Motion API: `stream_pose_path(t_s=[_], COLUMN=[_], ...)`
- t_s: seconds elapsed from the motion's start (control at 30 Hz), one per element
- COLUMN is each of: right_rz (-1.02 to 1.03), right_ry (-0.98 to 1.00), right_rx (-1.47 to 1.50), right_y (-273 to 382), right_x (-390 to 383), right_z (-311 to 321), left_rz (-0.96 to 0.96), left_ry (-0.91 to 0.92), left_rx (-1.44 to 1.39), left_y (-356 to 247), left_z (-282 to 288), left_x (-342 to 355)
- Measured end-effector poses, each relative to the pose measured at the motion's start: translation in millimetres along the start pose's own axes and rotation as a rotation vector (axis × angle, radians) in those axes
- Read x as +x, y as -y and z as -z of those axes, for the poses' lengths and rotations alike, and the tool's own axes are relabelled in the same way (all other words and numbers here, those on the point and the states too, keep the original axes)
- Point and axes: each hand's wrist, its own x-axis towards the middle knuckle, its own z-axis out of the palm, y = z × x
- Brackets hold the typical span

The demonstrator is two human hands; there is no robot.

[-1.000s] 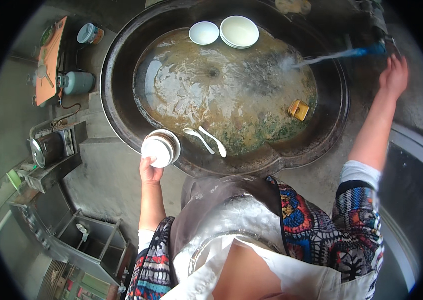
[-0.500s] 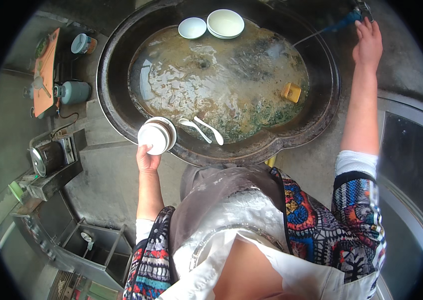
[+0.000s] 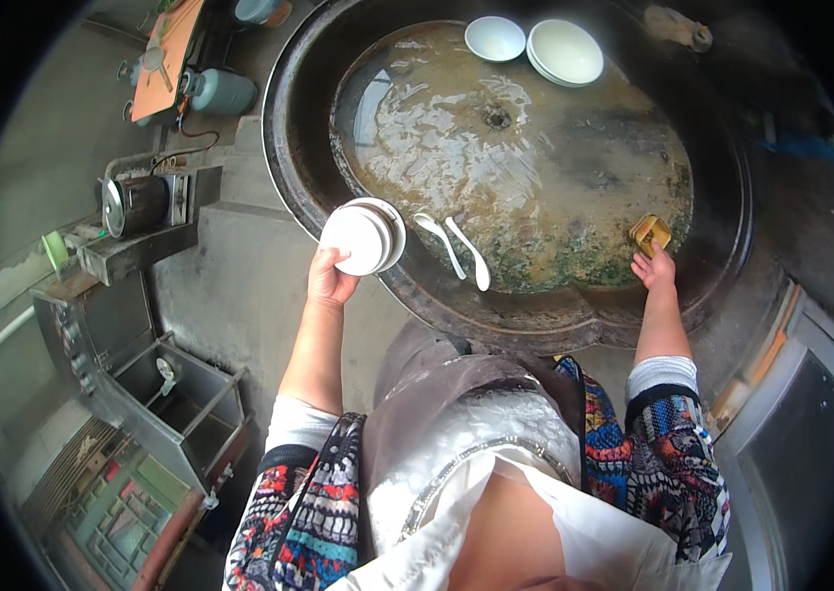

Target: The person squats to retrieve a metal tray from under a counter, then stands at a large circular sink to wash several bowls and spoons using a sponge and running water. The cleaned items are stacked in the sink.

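My left hand (image 3: 334,278) grips a small stack of white dishes (image 3: 358,239) by its edge, holding it over the near left rim of a big dark wok (image 3: 300,163). My right hand (image 3: 655,268) has its fingers closed at the near side of a yellow square container (image 3: 650,233), inside the wok's right side. Its fingertips are partly hidden. Two white spoons lie side by side near the stack, the left spoon (image 3: 443,246) and the right spoon (image 3: 469,254). Murky water (image 3: 436,128) with green bits covers the wok's bottom.
A small white bowl (image 3: 495,39) and stacked larger bowls (image 3: 574,49) sit at the wok's far side. A blue object (image 3: 799,148) lies beyond its right rim. To the left are a gas cylinder (image 3: 225,91), an orange board (image 3: 168,64), a metal pot (image 3: 133,207) and a metal sink frame (image 3: 190,404).
My right hand has left the blue object at the far right and come down to the yellow container. The thin line from the blue object no longer shows. The view has shifted.
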Motion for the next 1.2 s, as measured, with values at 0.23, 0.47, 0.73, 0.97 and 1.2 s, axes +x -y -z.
stream_pose_path(t_s=[0.23,0.47,0.73,0.97,1.2], right_rz=[0.088,0.262,0.336,0.816,1.270], right_ry=[0.140,0.333,0.850,0.792,0.641], right_rx=[0.240,-0.057,-0.528,-0.857,-1.128], right_y=[-8,6,18,8,10], right_x=[26,-48,-148,-159,-152], right_z=[3,-99,-389,-583,-623], left_rz=[-0.015,-0.041,0.001,0.038,-0.008], left_ry=[-0.005,0.027,0.026,-0.106,-0.218], left_rx=[-0.006,0.014,-0.063,-0.171,-0.246], left_y=[0,-6,-13,-21,-33], left_z=[-7,-17,-15,-21,-43], left_x=[-3,-2,0,5,47])
